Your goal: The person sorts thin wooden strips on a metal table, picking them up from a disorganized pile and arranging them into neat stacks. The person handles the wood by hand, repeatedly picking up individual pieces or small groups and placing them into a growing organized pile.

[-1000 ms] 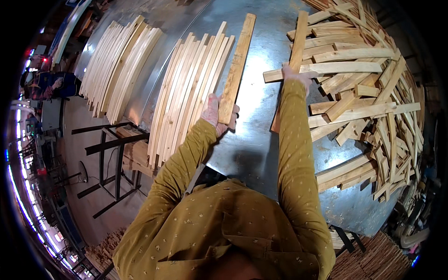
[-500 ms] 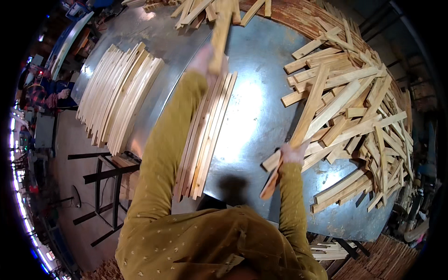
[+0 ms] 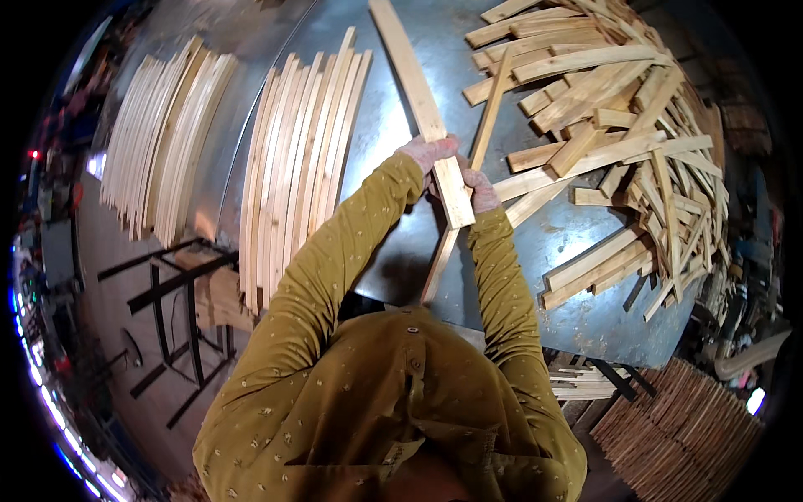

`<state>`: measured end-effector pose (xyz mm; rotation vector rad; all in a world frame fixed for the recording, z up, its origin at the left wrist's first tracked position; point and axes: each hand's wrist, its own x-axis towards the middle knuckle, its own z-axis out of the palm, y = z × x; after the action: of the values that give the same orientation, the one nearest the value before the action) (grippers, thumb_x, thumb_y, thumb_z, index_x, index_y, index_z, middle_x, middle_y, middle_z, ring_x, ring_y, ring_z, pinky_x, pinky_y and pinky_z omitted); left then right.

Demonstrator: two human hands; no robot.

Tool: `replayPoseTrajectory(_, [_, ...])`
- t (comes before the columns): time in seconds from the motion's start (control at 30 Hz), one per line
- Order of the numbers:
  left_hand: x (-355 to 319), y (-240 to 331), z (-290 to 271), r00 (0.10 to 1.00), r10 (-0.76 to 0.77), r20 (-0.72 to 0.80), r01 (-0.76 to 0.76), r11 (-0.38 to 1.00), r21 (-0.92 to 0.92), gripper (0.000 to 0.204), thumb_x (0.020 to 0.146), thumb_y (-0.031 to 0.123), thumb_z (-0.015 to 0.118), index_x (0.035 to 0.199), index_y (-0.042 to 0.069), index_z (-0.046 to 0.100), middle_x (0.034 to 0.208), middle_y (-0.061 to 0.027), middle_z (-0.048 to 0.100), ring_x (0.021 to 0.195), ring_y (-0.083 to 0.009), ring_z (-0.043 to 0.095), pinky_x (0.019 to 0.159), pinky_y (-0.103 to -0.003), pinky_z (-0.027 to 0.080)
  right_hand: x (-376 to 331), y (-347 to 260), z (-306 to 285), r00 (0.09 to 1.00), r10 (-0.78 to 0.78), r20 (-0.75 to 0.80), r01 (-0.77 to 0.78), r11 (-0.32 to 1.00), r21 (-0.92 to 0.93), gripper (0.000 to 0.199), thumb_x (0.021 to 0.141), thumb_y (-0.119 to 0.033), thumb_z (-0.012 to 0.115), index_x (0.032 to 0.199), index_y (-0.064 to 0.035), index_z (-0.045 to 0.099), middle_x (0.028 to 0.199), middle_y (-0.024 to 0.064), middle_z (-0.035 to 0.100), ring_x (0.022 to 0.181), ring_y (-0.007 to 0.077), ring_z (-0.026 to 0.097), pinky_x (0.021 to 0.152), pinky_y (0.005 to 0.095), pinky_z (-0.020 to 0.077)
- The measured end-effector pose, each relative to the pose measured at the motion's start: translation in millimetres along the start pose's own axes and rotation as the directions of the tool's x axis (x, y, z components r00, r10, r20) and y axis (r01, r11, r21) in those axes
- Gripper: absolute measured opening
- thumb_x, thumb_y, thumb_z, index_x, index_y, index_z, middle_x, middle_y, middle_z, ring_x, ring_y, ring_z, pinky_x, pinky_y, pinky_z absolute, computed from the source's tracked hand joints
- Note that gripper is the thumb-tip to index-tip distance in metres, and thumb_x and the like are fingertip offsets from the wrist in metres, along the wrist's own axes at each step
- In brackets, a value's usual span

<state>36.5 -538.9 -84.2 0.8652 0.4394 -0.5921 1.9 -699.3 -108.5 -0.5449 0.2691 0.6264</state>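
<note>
In front of my chest a pale wooden slat [image 3: 410,79] slants across, its lower end toward me. My left hand [image 3: 430,154] is closed round it, below its middle. A second, narrower slat [image 3: 492,107] crosses beneath the first and passes through my right hand [image 3: 481,191], whose fingers are curled round it. The first slat partly covers those fingers. Left of my hands, a row of slats [image 3: 294,159] lies side by side on the metal table [image 3: 393,121].
Farther left lies another row of pale slats [image 3: 159,138]. A large jumbled heap of slats [image 3: 606,146] covers the table's right side. Black metal legs [image 3: 180,309] stand at lower left. Stacked strips [image 3: 677,435] are on the lower right, beyond the table edge.
My left hand has come back from the far side toward my chest, now with a slat beside the right hand's. The right hand has moved left and away from the heap. The nearer row looks wider.
</note>
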Motion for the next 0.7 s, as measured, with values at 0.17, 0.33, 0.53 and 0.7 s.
replayPoseTrajectory(0.17, [-29, 8, -33, 0.999, 0.042, -0.021, -0.046, 0.970, -0.240, 0.041, 0.091, 0.029, 0.067, 0.113, 0.000, 0.049, 0.087, -0.0112, 0.060, 0.069, -0.0224, 0.062, 0.061, -0.040, 0.058, -23, 16, -53, 0.991, -0.083, -0.109, 0.086, 0.996, 0.019, 0.044, 0.081, -0.003, 0.067, 0.122, -0.0119, 0.050, 0.100, 0.0193, 0.063, 0.077, 0.0304, 0.064, 0.064, 0.0405, 0.0576])
replayPoseTrajectory(0.33, [-54, 10, -57, 0.996, -0.020, 0.084, 0.064, 0.830, -0.554, 0.042, 0.092, 0.028, 0.063, 0.118, -0.003, 0.051, 0.083, -0.0106, 0.058, 0.065, -0.0197, 0.059, 0.059, -0.038, 0.055, -43, 11, -37, 0.997, 0.040, 0.067, -0.061, 0.937, 0.344, 0.044, 0.085, -0.015, 0.070, 0.125, -0.0137, 0.054, 0.112, 0.0219, 0.063, 0.092, 0.0329, 0.066, 0.078, 0.0460, 0.0573])
replayPoseTrajectory(0.53, [-103, -42, -41, 0.997, 0.076, -0.007, -0.073, 0.918, -0.390, 0.044, 0.100, 0.028, 0.049, 0.134, 0.001, 0.044, 0.109, -0.0169, 0.059, 0.091, -0.0317, 0.063, 0.085, -0.055, 0.055, -107, 65, -33, 0.988, 0.118, 0.101, -0.140, 0.958, 0.250, 0.067, 0.078, -0.018, 0.077, 0.138, -0.0207, 0.047, 0.116, 0.0180, 0.062, 0.095, 0.0287, 0.059, 0.078, 0.0415, 0.0509])
replayPoseTrajectory(0.7, [-146, -96, -32, 0.986, -0.165, -0.027, 0.156, 0.966, -0.206, 0.052, 0.099, 0.029, 0.049, 0.145, 0.009, 0.033, 0.112, -0.0168, 0.060, 0.093, -0.0316, 0.063, 0.081, -0.049, 0.057, -143, 75, -29, 0.993, 0.101, -0.058, -0.100, 0.995, 0.022, 0.078, 0.079, -0.016, 0.074, 0.146, -0.0124, 0.035, 0.107, 0.0182, 0.064, 0.086, 0.0284, 0.061, 0.074, 0.0443, 0.0511])
